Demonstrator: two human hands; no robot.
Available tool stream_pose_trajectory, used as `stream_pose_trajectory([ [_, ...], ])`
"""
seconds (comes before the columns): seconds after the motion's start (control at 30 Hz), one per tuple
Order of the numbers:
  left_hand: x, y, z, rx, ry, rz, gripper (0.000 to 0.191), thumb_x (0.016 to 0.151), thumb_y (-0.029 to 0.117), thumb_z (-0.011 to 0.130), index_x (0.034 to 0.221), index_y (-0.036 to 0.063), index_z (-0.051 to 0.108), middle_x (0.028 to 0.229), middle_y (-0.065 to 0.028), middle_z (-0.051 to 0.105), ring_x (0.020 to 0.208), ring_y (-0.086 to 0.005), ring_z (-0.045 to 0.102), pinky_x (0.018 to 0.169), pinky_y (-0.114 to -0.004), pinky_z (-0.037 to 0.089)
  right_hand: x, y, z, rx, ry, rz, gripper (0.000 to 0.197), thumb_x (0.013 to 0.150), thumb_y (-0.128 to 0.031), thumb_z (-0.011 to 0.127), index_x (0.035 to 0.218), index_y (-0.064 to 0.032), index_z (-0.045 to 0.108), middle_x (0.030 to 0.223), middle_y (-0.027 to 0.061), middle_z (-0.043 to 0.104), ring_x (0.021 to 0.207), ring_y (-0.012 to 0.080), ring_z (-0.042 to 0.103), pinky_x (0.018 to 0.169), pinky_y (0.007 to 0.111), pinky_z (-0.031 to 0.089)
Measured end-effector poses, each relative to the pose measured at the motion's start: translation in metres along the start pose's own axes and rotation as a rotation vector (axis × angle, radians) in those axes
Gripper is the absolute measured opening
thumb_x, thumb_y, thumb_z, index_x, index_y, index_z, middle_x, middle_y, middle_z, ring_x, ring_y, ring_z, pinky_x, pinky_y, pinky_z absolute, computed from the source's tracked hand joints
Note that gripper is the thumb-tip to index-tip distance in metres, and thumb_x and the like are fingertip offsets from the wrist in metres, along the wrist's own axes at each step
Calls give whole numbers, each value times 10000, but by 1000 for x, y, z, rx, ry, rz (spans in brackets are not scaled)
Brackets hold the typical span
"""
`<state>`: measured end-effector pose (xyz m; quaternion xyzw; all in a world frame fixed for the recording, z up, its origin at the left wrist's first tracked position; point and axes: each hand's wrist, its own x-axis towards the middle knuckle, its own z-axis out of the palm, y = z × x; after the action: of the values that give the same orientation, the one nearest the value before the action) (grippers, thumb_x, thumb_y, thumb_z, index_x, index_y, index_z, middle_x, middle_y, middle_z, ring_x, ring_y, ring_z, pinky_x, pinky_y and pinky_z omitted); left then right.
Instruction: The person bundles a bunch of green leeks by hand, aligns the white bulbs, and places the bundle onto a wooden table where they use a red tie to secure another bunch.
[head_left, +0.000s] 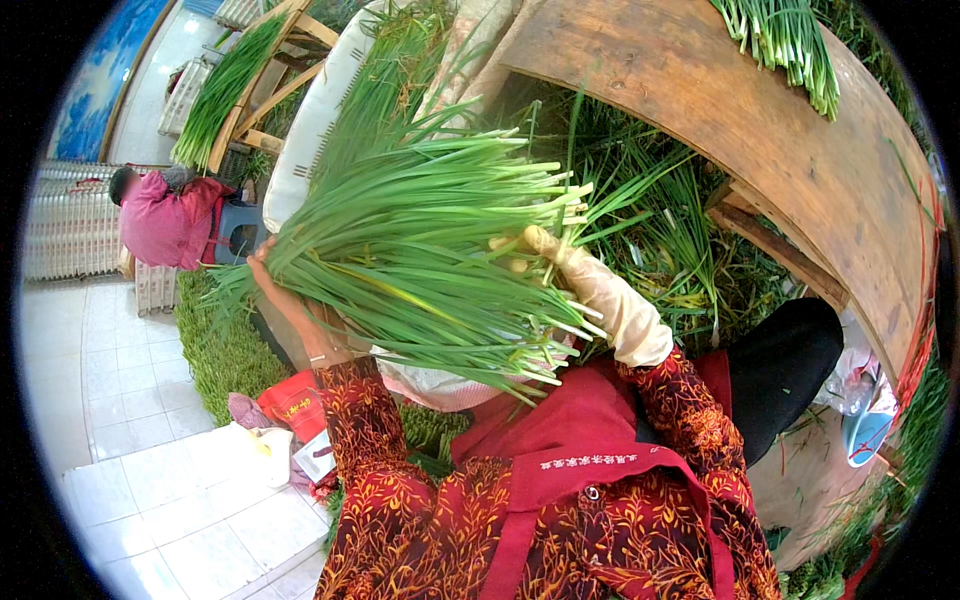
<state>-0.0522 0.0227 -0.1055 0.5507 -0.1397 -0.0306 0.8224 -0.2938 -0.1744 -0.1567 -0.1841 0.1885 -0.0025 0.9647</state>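
A large bunch of green Chinese chives (390, 217) spreads like a fan in front of my body. My bare left hand (281, 289) is closed around the leafy end, where the blades gather. At the pale cut stem end, my right hand (559, 251) wears a cream glove and has its fingers in among the stems. Some of its fingers are partly covered by leaves. Under the bunch, part of a white and pink woven sack (442, 386) shows beside my red apron (555, 405).
A curved-looking wooden board (675, 90) at right carries another chive bunch (787, 52). Loose chives and trimmings (675, 255) lie below it. A white padded seat (319, 112) holds more greens. At left, a person in pink (169, 217) sits on a blue stool (240, 225).
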Motion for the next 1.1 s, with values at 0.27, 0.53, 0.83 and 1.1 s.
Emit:
stream_pose_trajectory([
  [0.27, -10, 6, 14, -12, 16, -29, 364, 862, 392, 333, 953, 59, 451, 911, -111, 540, 795, -219, 550, 695, -356, 477, -5, 9, -4, -86, 55, -63, 238, 811, -284, 504, 885, -67, 567, 757, -12, 536, 595, 85, 488, 542, 206, 412],
  [0.53, -18, 8, 21, 118, 0, -60, 382, 862, 409, 331, 970, 60, 441, 922, -104, 538, 804, -213, 543, 709, -353, 468, -5, 1, -48, -163, -181, -229, 284, 821, -339, 457, 727, -79, 522, 880, 108, 584, 586, 115, 489, 513, 219, 391],
  [0.83, -25, 4, 14, 161, 51, -90, 390, 866, 429, 300, 1012, 90, 426, 952, -82, 532, 836, -204, 538, 732, -347, 462, -58, -34, -126, -66, 648, -409, 162, 831, -189, 463, 892, -61, 542, 604, -16, 523, 393, 28, 346, 313, 158, 255],
  [1.1, -32, 9, 21, 138, 27, -137, 365, 872, 405, 304, 1011, 94, 437, 958, -65, 523, 841, -178, 535, 739, -323, 456, -8, -15, -51, -527, -107, -145, 296, 795, -248, 537, 995, -30, 554, 951, 55, 566, 800, 109, 516, 680, 227, 441],
])
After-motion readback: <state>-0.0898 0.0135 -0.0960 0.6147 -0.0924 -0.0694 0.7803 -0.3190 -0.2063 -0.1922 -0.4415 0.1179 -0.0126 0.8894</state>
